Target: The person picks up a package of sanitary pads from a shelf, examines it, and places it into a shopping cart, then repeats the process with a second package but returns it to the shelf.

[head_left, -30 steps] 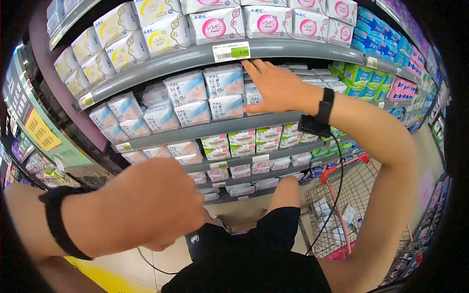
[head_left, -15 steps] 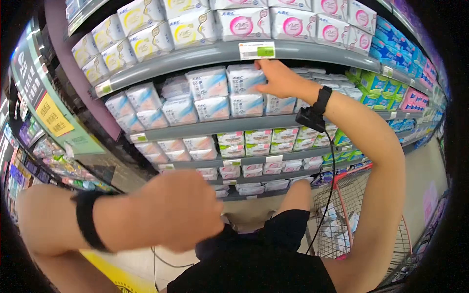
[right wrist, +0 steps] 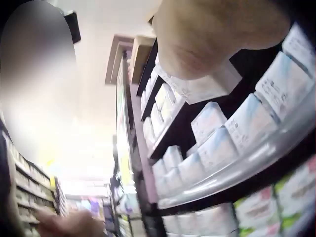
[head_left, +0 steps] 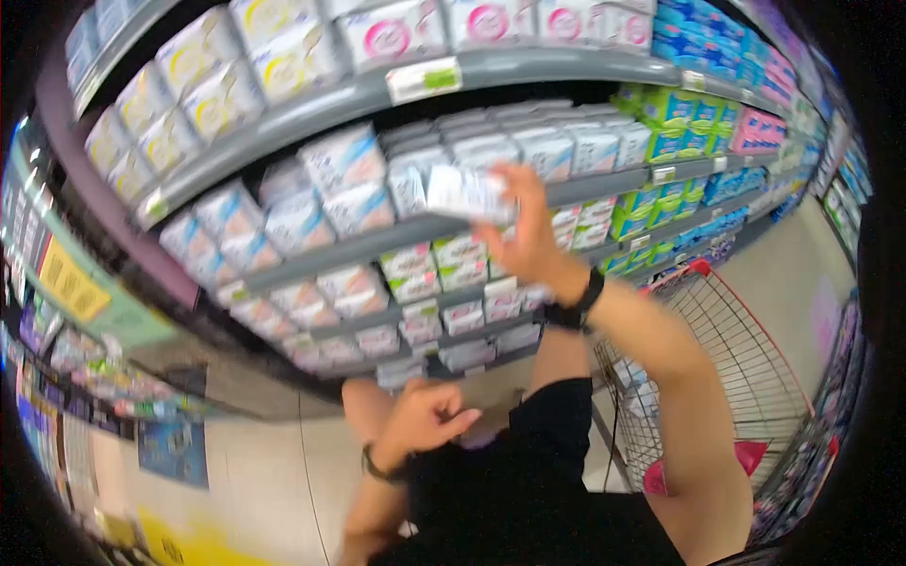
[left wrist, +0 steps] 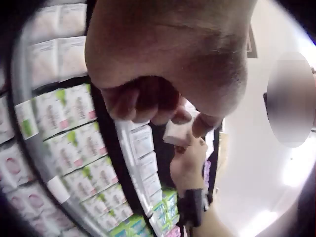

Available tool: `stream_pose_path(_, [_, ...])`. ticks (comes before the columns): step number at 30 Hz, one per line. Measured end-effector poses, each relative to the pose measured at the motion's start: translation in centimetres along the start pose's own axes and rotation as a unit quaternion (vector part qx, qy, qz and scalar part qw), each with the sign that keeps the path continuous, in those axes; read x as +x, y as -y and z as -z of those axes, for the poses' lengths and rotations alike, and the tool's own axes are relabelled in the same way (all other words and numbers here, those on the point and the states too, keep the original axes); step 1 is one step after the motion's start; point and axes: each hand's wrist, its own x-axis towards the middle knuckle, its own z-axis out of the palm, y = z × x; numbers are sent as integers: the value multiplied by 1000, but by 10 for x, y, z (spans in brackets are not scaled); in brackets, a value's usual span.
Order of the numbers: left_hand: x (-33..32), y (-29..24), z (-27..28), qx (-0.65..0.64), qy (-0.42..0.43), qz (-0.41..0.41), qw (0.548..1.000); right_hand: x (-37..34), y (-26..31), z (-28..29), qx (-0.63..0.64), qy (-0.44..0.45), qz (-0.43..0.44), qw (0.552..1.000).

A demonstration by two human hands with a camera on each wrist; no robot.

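Note:
My right hand [head_left: 530,226] grips a white pack of sanitary pads [head_left: 464,194], thumb below and fingers at its right end. The pack is slightly blurred and held in front of the shelf of blue-and-white ABC packs [head_left: 345,209]. In the right wrist view, part of the held pack [right wrist: 210,90] shows under the hand [right wrist: 212,37]. My left hand [head_left: 425,418] is low, over my lap, with loosely curled fingers and nothing in them. From the left wrist, its bent fingers [left wrist: 143,106] show close up.
Yellow-marked packs [head_left: 297,71] and pink-marked packs [head_left: 387,40] fill the shelf above. Green-and-white packs [head_left: 411,272] line the shelf below. At the right stands a wire shopping cart [head_left: 755,330] with some packs inside. A grey shelf edge [head_left: 321,255] runs beneath the blue-and-white packs.
My right hand has drawn a pack off the top of the blue-and-white stack and brought it outward and down. My left hand has dropped from the lower left to over my lap.

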Motion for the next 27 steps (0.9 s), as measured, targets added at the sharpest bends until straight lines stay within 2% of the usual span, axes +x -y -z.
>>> stream_pose_path(1, [-16, 21, -17, -25, -96, 60, 993, -18, 23, 2, 21, -33, -61, 997])
stream_pose_path(2, [-26, 37, -34, -73, -153, 103, 980, -43, 39, 6, 103, -28, -114, 988])
stream_pose_path(3, [-38, 49, -53, -128, -207, 163, 956, -72, 56, 9, 171, -16, -216, 961])
stream_pose_path(4, [-50, 61, -63, -131, -212, 163, 955, -92, 78, 11, 279, -27, -330, 901])
stream_pose_path(5, [-59, 71, -69, -135, -223, 166, 951, -120, 91, 13, 386, -34, -439, 810])
stream_pose_path(7, [-75, 84, -72, -201, -186, 158, 949, -178, 96, 8, 362, 72, -562, 740])
stream_pose_path(8, [-75, 76, -65, -171, -149, 177, 958, -211, 105, 9, 395, 68, -621, 674])
stream_pose_path(9, [-82, 74, -66, -198, -125, 200, 951, -239, 110, 10, 426, 61, -670, 605])
stream_pose_path(10, [-84, 76, -63, -164, -79, 182, 966, -256, 112, 8, 456, 52, -707, 538])
stream_pose_path(13, [-89, 67, -73, -134, -12, 180, 974, -279, 140, 7, 462, 26, -771, 437])
stream_pose_path(15, [-88, 68, -80, -95, 2, 178, 979, -279, 159, 12, 443, 101, -755, 473])
stream_pose_path(16, [-86, 73, -83, -48, -10, 136, 990, -276, 162, 12, 430, 125, -743, 497])
stream_pose_path(17, [-85, 76, -86, -74, -17, 149, 986, -271, 157, 12, 416, 153, -725, 526])
stream_pose_path(18, [-86, 80, -88, -98, -27, 159, 982, -274, 154, 12, 431, 150, -721, 522])
stream_pose_path(19, [-80, 78, -87, -120, -37, 169, 978, -265, 148, 11, 437, 168, -736, 490])
stream_pose_path(20, [-73, 68, -82, -161, -39, 202, 965, -255, 143, 16, 431, 195, -737, 483])
stream_pose_path(21, [-68, 69, -82, -163, -53, 182, 968, -243, 139, 21, 424, 221, -738, 477])
stream_pose_path(23, [-65, 75, -85, -166, -76, 140, 973, -224, 135, 19, 412, 235, -737, 481])
stream_pose_path(24, [-64, 77, -84, -163, -72, 129, 976, -215, 134, 20, 411, 248, -718, 504])
stream_pose_path(27, [-57, 63, -84, -296, -97, 157, 937, -217, 124, 17, 443, 272, -710, 475])
